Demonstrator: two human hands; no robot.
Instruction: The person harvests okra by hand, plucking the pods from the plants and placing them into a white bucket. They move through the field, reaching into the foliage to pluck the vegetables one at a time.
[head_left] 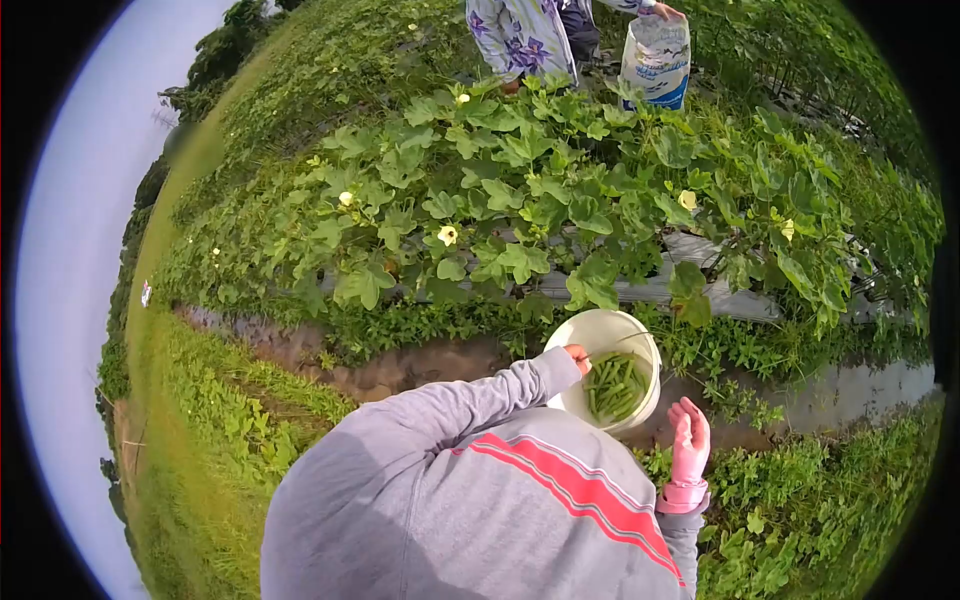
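Note:
A whitish bucket [648, 380] stands on the ground between the plant rows, with green okra-like pods [616, 388] inside it. At its left rim is my left hand [578, 359], bare, its fingers closed around something thin, which looks like the bucket's wire handle. My right hand [689, 440], in a pink glove, is raised to the right of the bucket, apart from it. Its fingers point up and are slightly curled, with nothing visible between them. Grey sleeves cover both my arms.
Leafy plants [520, 190] with pale yellow flowers rise beyond the bucket, over grey plastic sheeting [640, 290]. Behind them a person in a flowered garment [525, 40] holds a white and blue sack [656, 65]. Low greenery [790, 500] grows at the right.

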